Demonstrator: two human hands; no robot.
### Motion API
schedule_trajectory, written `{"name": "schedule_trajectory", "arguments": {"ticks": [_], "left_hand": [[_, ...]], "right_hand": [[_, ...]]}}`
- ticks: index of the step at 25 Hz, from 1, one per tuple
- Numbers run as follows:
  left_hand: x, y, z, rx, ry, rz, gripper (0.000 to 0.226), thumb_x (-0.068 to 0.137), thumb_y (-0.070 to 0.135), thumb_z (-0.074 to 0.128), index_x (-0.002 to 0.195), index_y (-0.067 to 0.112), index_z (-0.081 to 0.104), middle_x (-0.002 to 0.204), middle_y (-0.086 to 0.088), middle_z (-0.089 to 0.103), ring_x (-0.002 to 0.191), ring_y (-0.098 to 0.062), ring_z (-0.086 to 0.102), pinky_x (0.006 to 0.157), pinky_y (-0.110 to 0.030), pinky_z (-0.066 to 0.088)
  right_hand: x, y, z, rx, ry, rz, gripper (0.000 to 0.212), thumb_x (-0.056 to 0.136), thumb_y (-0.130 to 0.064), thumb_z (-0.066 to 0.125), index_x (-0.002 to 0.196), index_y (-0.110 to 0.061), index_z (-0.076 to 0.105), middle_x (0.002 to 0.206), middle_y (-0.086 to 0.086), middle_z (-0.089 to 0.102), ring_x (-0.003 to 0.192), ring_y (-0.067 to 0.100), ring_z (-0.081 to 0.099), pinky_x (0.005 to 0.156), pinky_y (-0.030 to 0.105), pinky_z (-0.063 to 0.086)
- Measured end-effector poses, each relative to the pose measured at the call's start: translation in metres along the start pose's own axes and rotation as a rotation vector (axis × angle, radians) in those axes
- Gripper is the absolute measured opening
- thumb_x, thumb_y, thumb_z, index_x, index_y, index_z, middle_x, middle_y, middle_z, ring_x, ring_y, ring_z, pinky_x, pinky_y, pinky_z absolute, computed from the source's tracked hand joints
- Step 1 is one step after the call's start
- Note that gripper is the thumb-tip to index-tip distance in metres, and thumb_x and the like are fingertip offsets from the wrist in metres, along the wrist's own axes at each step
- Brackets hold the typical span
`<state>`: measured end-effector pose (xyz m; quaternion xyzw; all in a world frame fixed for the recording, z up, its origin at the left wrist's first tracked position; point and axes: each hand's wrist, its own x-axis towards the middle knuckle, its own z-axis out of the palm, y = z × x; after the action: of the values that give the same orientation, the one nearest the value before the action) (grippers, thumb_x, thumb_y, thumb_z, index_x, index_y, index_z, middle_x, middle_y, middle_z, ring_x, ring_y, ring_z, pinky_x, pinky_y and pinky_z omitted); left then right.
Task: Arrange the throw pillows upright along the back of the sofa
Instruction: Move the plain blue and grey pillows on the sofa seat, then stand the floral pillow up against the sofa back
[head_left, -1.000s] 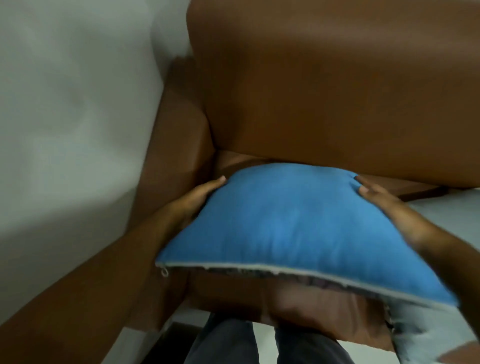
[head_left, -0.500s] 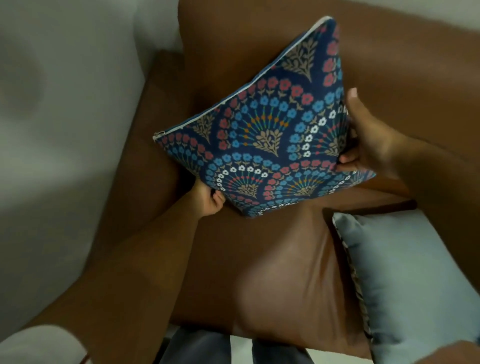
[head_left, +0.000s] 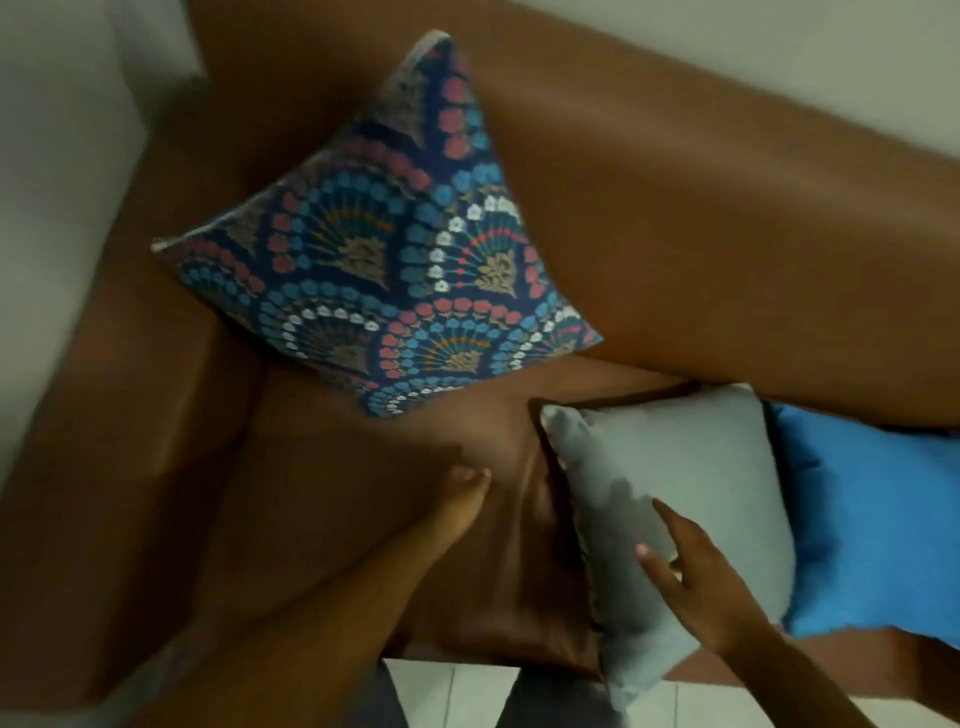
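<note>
bare seat cushion (head_left: 337, 519) lies open at 7 o'clock; patterned pillow (head_left: 384, 249) blocks the 11 o'clock corner, grey pillow (head_left: 675, 499) and blue pillow (head_left: 878, 525) fill 4 o'clock.

Sofa (head_left: 701, 234): brown, smooth leather-like upholstery, dull sheen; backrest running beyond the hands, armrest (head_left: 130, 441) to the left of the left hand.
Wall (head_left: 779, 57): plain, pale grey-white, behind the backrest and left of the armrest.
Floor (head_left: 452, 696): pale tiles, visible below the hands.
Light: dim, even.
</note>
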<state>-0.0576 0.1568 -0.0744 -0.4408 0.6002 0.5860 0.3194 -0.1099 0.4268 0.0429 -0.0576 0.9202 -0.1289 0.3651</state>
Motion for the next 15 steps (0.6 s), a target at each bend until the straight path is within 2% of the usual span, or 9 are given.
{"name": "schedule_trajectory", "arguments": {"ticks": [2, 4, 6, 8, 10, 15], "left_hand": [[-0.022, 0.007, 0.083, 0.292, -0.057, 0.283, 0.046, 0.1, 0.034, 0.053, 0.137, 0.006, 0.054, 0.14, -0.018, 0.057, 0.131, -0.035, 0.053, 0.108, -0.04, 0.044], [-0.036, 0.012, 0.154, 0.7, 0.029, 0.596, 0.067, 0.095, 0.049, 0.048, 0.154, 0.02, 0.034, 0.161, -0.009, 0.035, 0.148, -0.029, 0.033, 0.12, -0.042, 0.029], [-0.041, 0.017, 0.209, 0.933, 0.148, 0.766, 0.077, 0.091, 0.06, 0.04, 0.158, 0.026, 0.022, 0.168, -0.009, 0.019, 0.155, -0.032, 0.018, 0.123, -0.051, 0.016], [-0.038, 0.016, 0.253, 1.058, 0.251, 0.76, 0.078, 0.09, 0.065, 0.036, 0.158, 0.027, 0.025, 0.167, -0.011, 0.022, 0.153, -0.037, 0.022, 0.121, -0.059, 0.015], [-0.028, 0.012, 0.276, 1.156, 0.363, 0.703, 0.078, 0.091, 0.066, 0.034, 0.157, 0.026, 0.029, 0.164, -0.013, 0.028, 0.15, -0.041, 0.028, 0.118, -0.062, 0.018], [-0.012, -0.009, 0.282, 1.226, 0.489, 0.742, 0.077, 0.093, 0.067, 0.032, 0.158, 0.027, 0.021, 0.166, -0.012, 0.025, 0.151, -0.039, 0.026, 0.119, -0.059, 0.014]], "right_hand": [[0.005, 0.069, -0.012, -0.168, 0.03, -0.037, 0.085, 0.084, -0.069, 0.033, 0.155, -0.025, 0.019, 0.162, 0.008, 0.03, 0.144, 0.027, 0.034, 0.114, 0.04, 0.029], [0.024, 0.131, -0.029, -0.323, 0.078, -0.128, 0.085, 0.087, -0.07, 0.029, 0.156, -0.027, 0.004, 0.166, 0.011, 0.013, 0.151, 0.032, 0.016, 0.118, 0.046, 0.02], [0.052, 0.174, -0.042, -0.398, 0.123, -0.219, 0.082, 0.09, -0.068, 0.032, 0.153, -0.032, -0.007, 0.167, 0.015, 0.005, 0.151, 0.038, 0.005, 0.118, 0.053, 0.013], [0.079, 0.208, -0.05, -0.421, 0.137, -0.288, 0.085, 0.09, -0.071, 0.031, 0.152, -0.034, -0.012, 0.167, 0.015, 0.0, 0.151, 0.041, 0.001, 0.118, 0.057, 0.011], [0.102, 0.232, -0.054, -0.443, 0.121, -0.342, 0.085, 0.088, -0.077, 0.022, 0.15, -0.037, -0.019, 0.167, 0.013, -0.007, 0.151, 0.039, -0.003, 0.118, 0.057, 0.008], [0.122, 0.257, -0.03, -0.369, 0.049, -0.395, 0.085, 0.085, -0.079, 0.019, 0.145, -0.043, -0.03, 0.164, 0.007, -0.024, 0.15, 0.036, -0.017, 0.119, 0.057, 0.002]]}}
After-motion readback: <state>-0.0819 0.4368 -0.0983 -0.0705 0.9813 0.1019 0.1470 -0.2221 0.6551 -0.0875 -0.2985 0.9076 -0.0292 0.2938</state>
